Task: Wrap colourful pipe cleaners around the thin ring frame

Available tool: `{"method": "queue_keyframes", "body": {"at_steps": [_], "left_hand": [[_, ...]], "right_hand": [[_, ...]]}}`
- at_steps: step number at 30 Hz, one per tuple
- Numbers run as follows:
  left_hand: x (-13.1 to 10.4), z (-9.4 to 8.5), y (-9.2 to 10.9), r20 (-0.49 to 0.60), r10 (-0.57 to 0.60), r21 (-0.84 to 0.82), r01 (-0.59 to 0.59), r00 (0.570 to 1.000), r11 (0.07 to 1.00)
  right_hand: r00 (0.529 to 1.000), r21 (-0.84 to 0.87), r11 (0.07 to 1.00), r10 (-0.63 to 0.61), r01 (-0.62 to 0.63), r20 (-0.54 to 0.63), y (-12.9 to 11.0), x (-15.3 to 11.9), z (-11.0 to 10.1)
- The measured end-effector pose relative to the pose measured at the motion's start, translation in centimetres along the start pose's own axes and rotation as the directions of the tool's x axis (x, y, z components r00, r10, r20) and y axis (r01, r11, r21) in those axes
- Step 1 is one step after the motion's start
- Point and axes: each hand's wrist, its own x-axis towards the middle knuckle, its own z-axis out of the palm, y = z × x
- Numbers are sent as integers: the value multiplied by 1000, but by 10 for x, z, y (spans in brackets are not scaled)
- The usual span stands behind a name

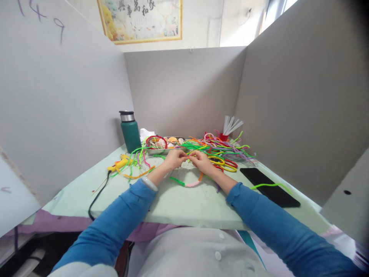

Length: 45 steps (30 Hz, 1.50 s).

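My left hand (175,159) and my right hand (201,161) meet over the middle of the table, each with thumb and fingers pinched together. Between the fingertips shows a small bit of orange-red pipe cleaner (188,157). Just below my hands, a curved pipe cleaner band (192,185) with green, pink and orange stretches lies near the tabletop. Its upper part is hidden behind my hands, so I cannot tell whether it joins the bit between my fingers.
A pile of coloured pipe cleaners (215,148) lies behind my right hand, beside a metal tray (150,151) of shells. A green bottle (131,134) and yellow glue gun (118,164) are left, a black phone-like slab (269,186) right. Grey partitions (184,88) enclose the table.
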Motion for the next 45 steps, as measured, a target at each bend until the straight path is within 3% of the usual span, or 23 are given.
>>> {"method": "queue_keyframes", "body": {"at_steps": [6,11,29,45], "left_hand": [[1,0,-6,77,-38,-123,48,996,991],[1,0,-9,73,-43,-195,56,996,979],[-1,-1,-4,27,-162,-190,164,986,968],[4,4,-10,-3,-107,-229,103,994,968]], "right_hand": [[1000,33,999,-5,4,17,-2,-1,0],[1000,30,999,-9,9,22,-3,-2,0],[1000,27,999,-24,24,-12,-5,-2,0],[999,12,999,-46,46,-23,-8,-3,0]]}}
